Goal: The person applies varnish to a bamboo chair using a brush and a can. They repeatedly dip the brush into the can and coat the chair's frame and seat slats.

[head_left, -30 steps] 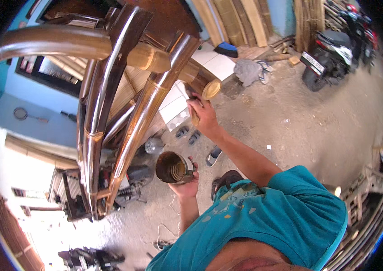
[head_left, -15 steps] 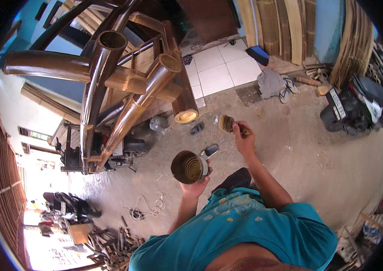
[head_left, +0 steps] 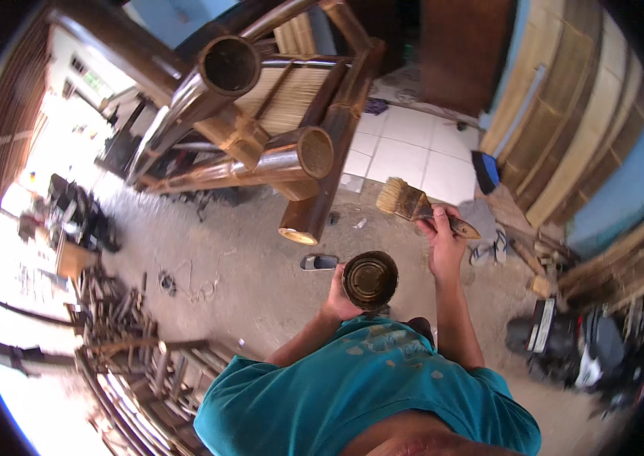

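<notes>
While the bamboo frame [head_left: 261, 169] stands ahead and to the left, the tin [head_left: 387, 283], mouth upward, sits left of the right hand [head_left: 447, 235] and nearer the body, its side gripped by the curled left hand [head_left: 342, 298]. The brush [head_left: 415, 205], pinched in the right hand's fingers, points its bristles leftward, apart from frame and tin.
</notes>
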A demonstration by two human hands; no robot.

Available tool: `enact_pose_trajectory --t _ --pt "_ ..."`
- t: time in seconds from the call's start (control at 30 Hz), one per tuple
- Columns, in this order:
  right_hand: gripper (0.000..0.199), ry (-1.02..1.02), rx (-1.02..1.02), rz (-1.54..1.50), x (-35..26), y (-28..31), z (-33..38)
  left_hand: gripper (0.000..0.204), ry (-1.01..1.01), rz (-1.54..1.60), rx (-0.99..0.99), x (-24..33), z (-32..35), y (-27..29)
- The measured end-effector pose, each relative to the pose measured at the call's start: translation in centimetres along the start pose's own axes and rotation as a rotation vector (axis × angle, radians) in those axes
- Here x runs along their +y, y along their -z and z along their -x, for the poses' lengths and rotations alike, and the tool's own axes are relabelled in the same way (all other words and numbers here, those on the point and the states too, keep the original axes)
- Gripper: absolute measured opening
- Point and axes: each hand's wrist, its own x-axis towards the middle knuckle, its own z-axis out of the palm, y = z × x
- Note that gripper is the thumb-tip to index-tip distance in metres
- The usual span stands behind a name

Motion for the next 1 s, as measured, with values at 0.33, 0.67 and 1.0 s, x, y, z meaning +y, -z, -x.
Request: enact_pose_trajectory --t 0.33,0.67,1.0 --pt "0.021 0.391 -1.126 0.01 -14.3 -15.4 -4.8 0.073 -0.334 0.46 0.354 -5.8 -0.6 -3.0" --pt "0.054 0.549 -1.295 0.772 -16.4 -31.2 -10.4 0.076 -0.712 0.661 0.586 -13.3 -1.7 -12.2" --pt "0.045 0.133 -1.316 0.478 -12.4 -31.6 -15.2 0.075 -0.817 0.685 0.615 -12.2 1.1 -12.1"
